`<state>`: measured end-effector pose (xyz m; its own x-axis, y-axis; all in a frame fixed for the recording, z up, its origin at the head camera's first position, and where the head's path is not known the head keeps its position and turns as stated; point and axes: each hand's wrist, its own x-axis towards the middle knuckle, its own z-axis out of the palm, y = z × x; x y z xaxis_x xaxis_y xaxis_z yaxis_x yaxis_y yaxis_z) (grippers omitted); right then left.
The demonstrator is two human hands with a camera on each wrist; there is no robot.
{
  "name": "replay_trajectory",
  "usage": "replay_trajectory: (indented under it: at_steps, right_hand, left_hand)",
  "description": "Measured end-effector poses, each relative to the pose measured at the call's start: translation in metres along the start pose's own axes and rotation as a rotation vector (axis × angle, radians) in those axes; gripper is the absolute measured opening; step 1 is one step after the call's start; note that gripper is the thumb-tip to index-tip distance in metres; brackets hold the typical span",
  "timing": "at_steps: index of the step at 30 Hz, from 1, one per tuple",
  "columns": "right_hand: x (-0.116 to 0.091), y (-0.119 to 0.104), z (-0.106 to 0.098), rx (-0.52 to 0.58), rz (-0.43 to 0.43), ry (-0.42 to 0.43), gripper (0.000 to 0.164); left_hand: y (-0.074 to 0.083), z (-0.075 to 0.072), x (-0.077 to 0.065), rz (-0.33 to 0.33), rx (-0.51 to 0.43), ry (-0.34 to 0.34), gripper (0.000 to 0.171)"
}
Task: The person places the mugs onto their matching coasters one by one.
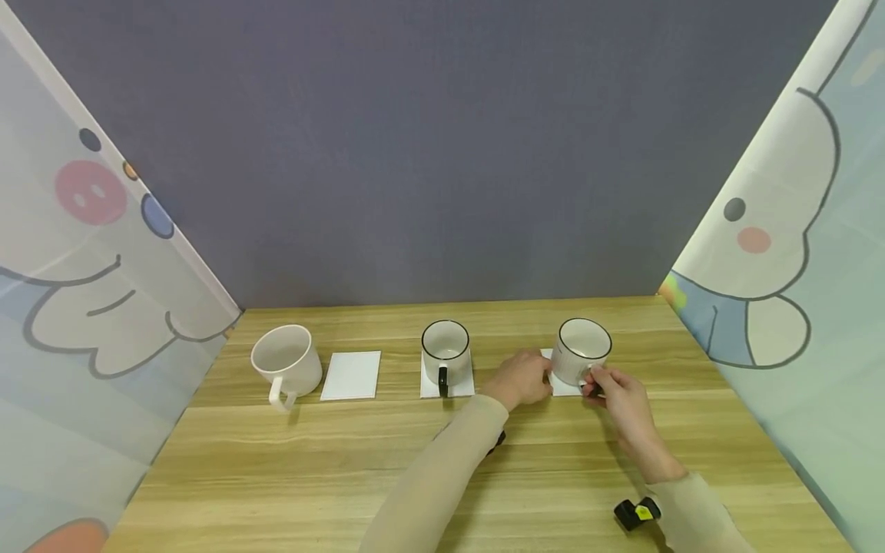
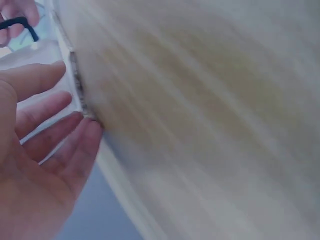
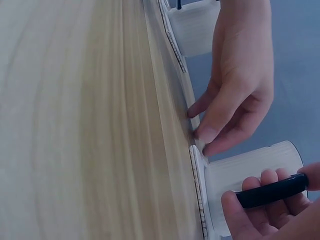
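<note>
On the right side of the table, a white mug (image 1: 571,361) with a dark rim stands upright on a white square coaster (image 1: 565,390). My right hand (image 1: 625,401) grips its black handle (image 3: 272,192), thumb on one side and fingers curled round the other. At the coaster's left edge is my left hand (image 1: 523,378), fingers loosely extended and fingertips (image 2: 92,127) right at the edge. A second dark-rimmed mug (image 1: 445,349) stands on its own coaster (image 1: 465,389) to the left of that hand, black handle toward me.
Farther left lies a bare white coaster (image 1: 351,375), beside a plain white mug (image 1: 293,369) standing directly on the wooden table (image 1: 311,476). A grey panel (image 1: 442,153) rises behind the table, and printed cartoon curtains (image 1: 781,230) flank both sides.
</note>
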<state>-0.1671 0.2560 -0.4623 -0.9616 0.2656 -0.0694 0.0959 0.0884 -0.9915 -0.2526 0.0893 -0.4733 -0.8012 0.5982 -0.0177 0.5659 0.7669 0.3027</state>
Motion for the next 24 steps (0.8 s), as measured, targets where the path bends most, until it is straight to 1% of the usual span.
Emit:
replay_trajectory:
  at_steps: [4,10,15,19,24]
  right_hand:
    - [0.001,0.0,-0.001,-0.007,-0.003,-0.009,0.036]
    - [0.001,0.002,-0.004,-0.039,-0.013,-0.021,0.037]
    - [0.002,0.002,-0.004,-0.044,-0.015,-0.027,0.037]
    - [0.002,0.003,-0.005,-0.047,-0.015,-0.032,0.037]
    - [0.003,0.003,-0.006,-0.05,-0.016,-0.032,0.037]
  left_hand:
    - [0.005,-0.011,-0.004,0.01,-0.009,0.013,0.012]
    - [0.014,-0.031,-0.013,0.068,0.027,0.058,0.011]
    - [0.017,-0.045,-0.021,0.096,0.041,0.076,0.011]
    - [0.019,-0.057,-0.029,0.113,0.072,0.089,0.011]
    - [0.021,-0.07,-0.039,0.153,0.12,0.138,0.011]
